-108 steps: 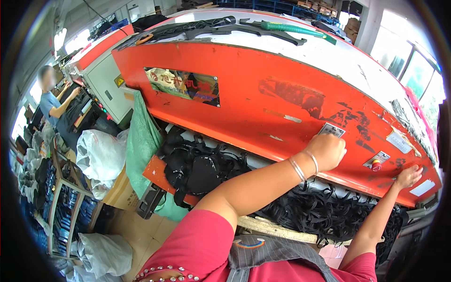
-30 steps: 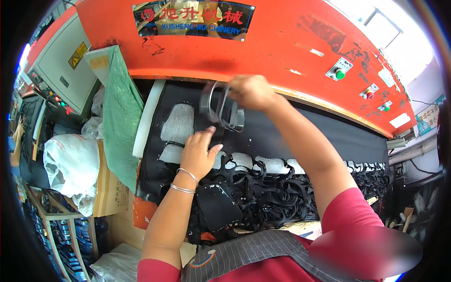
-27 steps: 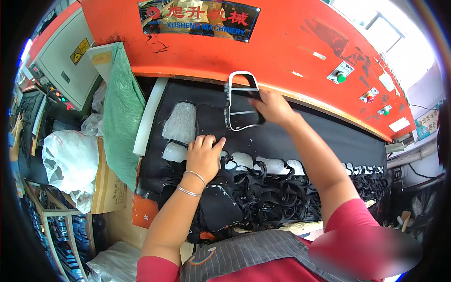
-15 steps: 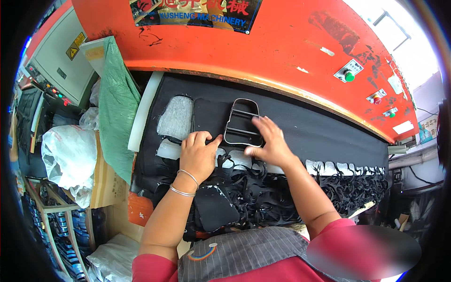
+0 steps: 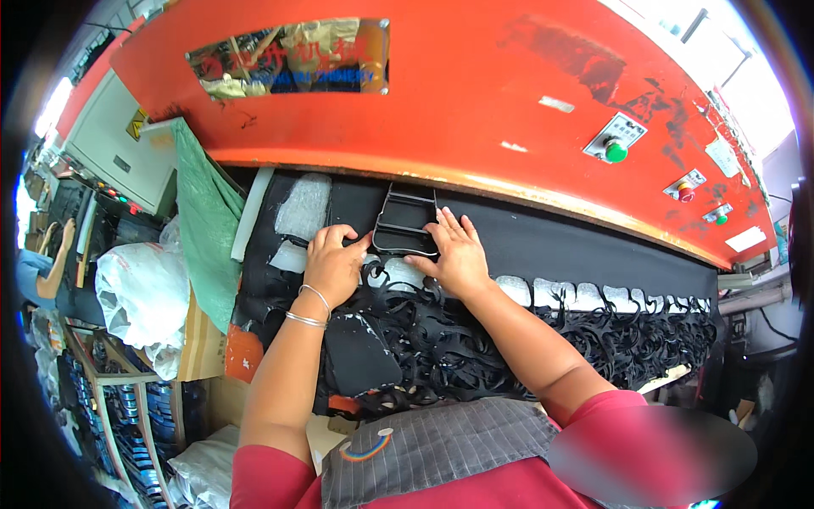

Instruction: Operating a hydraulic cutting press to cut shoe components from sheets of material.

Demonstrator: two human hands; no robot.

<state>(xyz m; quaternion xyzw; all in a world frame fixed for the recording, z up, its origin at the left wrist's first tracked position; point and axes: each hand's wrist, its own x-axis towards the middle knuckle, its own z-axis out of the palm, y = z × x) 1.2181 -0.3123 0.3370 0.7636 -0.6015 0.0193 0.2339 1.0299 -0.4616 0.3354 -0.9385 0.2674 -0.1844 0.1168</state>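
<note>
A metal cutting die, a thin-walled rounded frame with crossbars, lies on the black sheet over the machine bed. My right hand grips the die's near right corner, fingers along its right side and thumb at its near edge. My left hand is beside the near left corner, its fingers curled down and thumb stretched toward the die; whatever lies under its fingers is hidden. To the left, a rounded opening in the sheet shows a whitish patch. A rounded black cut piece rests nearer me, beside tangled black offcut strips.
The orange machine beam spans the far side, with a green button and a red button. Left are green cloth, a white plastic bag and a rack. Another person's arm shows at far left.
My right hand has come onto the die, which has shifted slightly left across the sheet. My left hand stays near its corner. The view has turned, and another person's arm now shows at left.
</note>
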